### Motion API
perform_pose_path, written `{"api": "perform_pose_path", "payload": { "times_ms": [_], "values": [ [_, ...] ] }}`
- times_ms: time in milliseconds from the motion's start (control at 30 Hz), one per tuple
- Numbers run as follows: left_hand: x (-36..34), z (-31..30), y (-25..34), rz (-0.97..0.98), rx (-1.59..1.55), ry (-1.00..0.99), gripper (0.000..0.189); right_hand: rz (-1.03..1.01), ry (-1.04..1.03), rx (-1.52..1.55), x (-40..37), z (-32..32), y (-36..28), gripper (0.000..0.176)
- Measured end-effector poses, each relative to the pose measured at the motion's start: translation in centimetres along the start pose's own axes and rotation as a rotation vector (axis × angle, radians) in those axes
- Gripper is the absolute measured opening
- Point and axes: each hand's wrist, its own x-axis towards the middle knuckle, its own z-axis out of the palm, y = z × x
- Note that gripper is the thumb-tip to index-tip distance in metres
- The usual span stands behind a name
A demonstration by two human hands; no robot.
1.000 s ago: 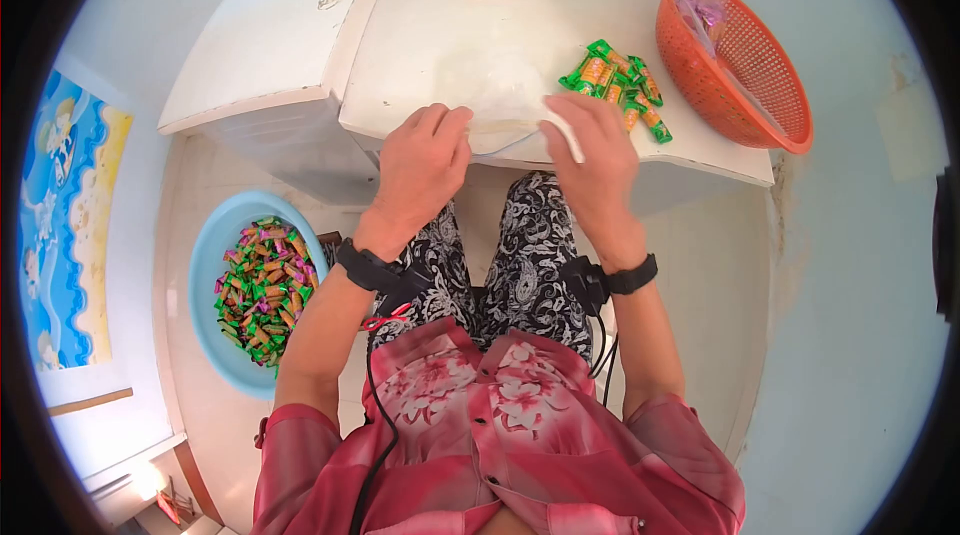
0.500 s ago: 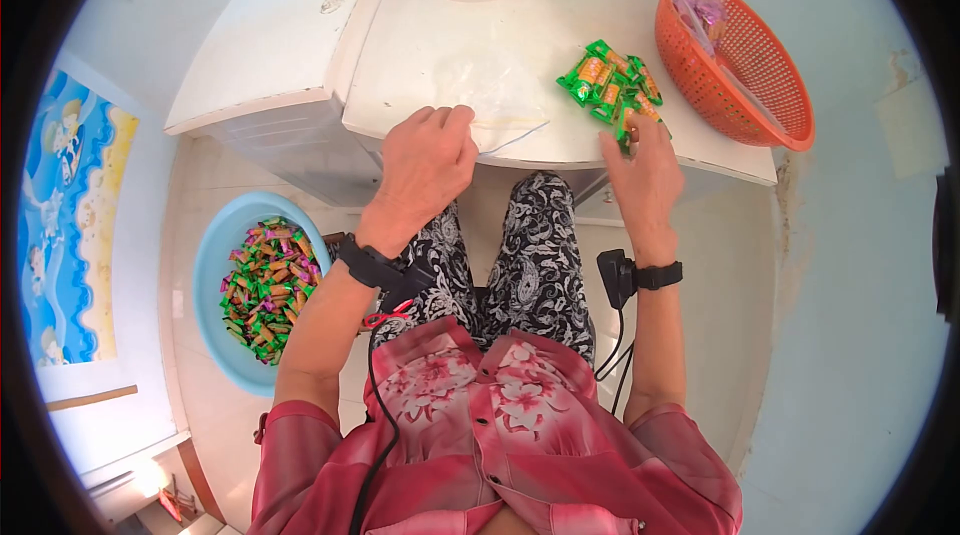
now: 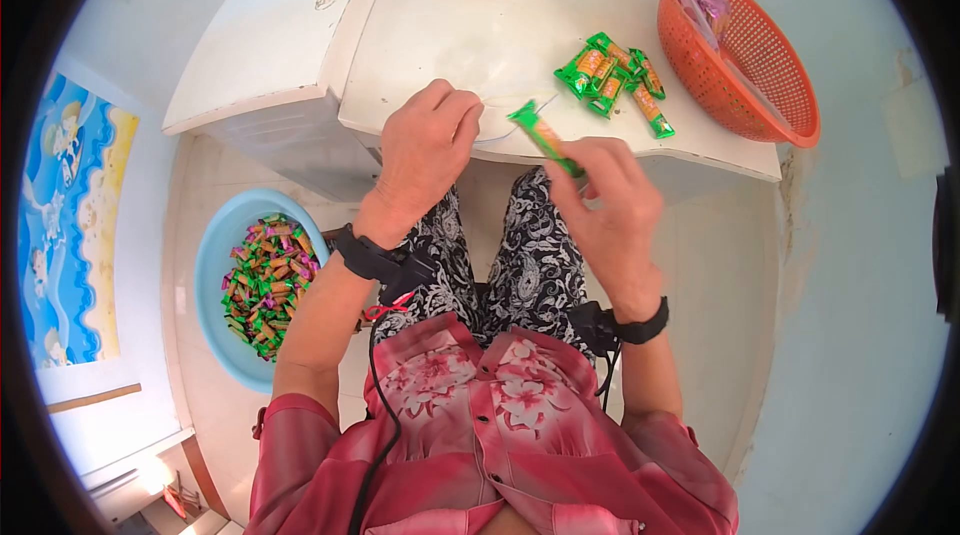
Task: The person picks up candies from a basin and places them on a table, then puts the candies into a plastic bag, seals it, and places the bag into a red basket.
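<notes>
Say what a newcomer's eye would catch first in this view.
Probably the orange perforated plastic basket, at the right end of the white table. Next, the round light-blue plastic basin at lower left, holding many small green-and-purple packets. Then the slim green-and-orange wrapped packet in the right hand, near the table's front edge.

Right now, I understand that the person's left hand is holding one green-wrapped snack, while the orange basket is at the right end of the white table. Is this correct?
Not quite: the head view shows the green-wrapped snack in the right hand, not the left hand. The orange basket is indeed at the right end of the white table.
</notes>
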Motion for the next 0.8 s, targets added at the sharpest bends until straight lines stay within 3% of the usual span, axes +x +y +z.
{"api": "perform_pose_path", "payload": {
  "times_ms": [167, 267, 467, 567, 667, 800],
  "values": [
    [0.1, -0.4, 2.0, 0.048, 0.02, -0.006, 0.007, -0.12, -0.095, -0.202, 1.0, 2.4, 0.2, 0.017],
    [-0.3, 0.0, 2.6, 0.077, -0.019, 0.023, 0.009, -0.059, -0.126, -0.234, 1.4, 3.3, 0.4, 0.016],
    [-0.9, 1.3, 2.1, 0.015, -0.304, 0.002, 0.013, 0.128, -0.14, 0.086, 1.2, 5.9, 1.1, 0.021],
    [-1.3, 1.3, 1.5, -0.021, -0.346, -0.02, 0.012, 0.421, -0.346, 0.346, 1.7, 4.8, 0.8, 0.024],
    [-1.5, 1.2, 1.5, -0.022, -0.355, -0.053, 0.011, 0.562, -0.324, 0.594, 2.0, 5.3, 1.4, 0.029],
    [-1.4, 1.6, 1.2, 0.049, -0.389, -0.072, 0.011, 0.594, -0.337, 0.87, 1.9, 6.5, 2.8, 0.036]
  ]
}}
